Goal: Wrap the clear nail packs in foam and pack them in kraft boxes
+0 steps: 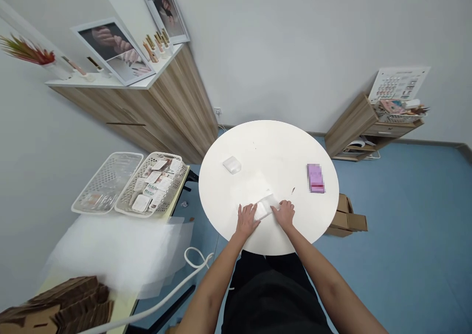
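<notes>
In front of me on the round white table (pixel 273 137) lies a flat white packet in clear, thin wrapping (pixel 266 206). My left hand (pixel 246 220) is at its left edge, thumb low against the packet and fingers closed in on that side. At the right end, my right hand (pixel 284 214) has its thumb on the wrapping and its fingers curled. What is inside the packet cannot be made out. A second clear packet (pixel 232 165) rests farther back on the left. Toward the right edge sits a purple box (pixel 315 177), its face blurred by pixels.
On a side table at left are a basket of cards and packets (pixel 153 184), a basket of clear packets (pixel 106 184), translucent sheets (pixel 121 250) and folded brown cardboard (pixel 70 307). A white cable (pixel 165 299) crosses nearby. Cardboard boxes (pixel 346 218) stand right of the table.
</notes>
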Motion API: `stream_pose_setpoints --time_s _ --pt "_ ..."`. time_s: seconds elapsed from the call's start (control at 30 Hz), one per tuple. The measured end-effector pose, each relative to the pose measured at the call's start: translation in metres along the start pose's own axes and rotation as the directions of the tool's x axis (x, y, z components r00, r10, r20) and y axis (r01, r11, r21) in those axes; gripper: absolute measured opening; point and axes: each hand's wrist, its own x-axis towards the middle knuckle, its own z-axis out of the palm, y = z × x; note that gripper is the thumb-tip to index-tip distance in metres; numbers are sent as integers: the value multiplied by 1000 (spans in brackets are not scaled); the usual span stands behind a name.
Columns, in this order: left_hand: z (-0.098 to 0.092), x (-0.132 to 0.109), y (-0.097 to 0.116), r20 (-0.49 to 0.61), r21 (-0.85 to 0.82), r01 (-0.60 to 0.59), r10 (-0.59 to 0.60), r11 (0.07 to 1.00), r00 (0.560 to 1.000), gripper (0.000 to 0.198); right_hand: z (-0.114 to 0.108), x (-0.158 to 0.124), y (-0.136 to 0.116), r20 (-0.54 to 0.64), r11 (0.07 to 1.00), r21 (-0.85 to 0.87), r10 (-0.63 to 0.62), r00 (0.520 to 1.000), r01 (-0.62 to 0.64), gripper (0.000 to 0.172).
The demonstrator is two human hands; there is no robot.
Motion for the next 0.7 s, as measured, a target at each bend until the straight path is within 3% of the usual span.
stream_pose_setpoints --time_s 0.1,0.23,0.37,0.43,0.5,0.57,0.63,0.7 --pt "-1 2 9 -4 34 -13 14 999 1000 64 1 6 -4 27 999 27 -48 998 47 20" --pt "-4 2 12 11 38 -15 15 999 1000 68 -10 -1 -23 39 948 172 -279 959 269 20" --pt "-2 -13 6 -17 -40 31 -32 999 999 71 -16 -20 -38 0 785 316 -562 827 533 26" --pt "2 -28 0 -100 -97 139 -149 986 984 68 -13 -29 -39 31 709 303 -675 737 636 29" --pt "7 -46 -5 -196 -184 317 -350 931 916 62 -10 -36 -36 88 638 245 -764 639 730 30" --pt "12 -63 -8 -249 -297 479 -551 826 796 54 -10 -43 -31 155 581 177 -814 560 794 32" --pt "18 -78 -6 -242 -424 582 -706 694 666 50 -12 -47 -27 216 554 123 -825 523 823 38" --pt "24 -88 -1 -168 -545 650 -829 530 534 49 -18 -48 -25 268 539 93 -823 501 837 44"
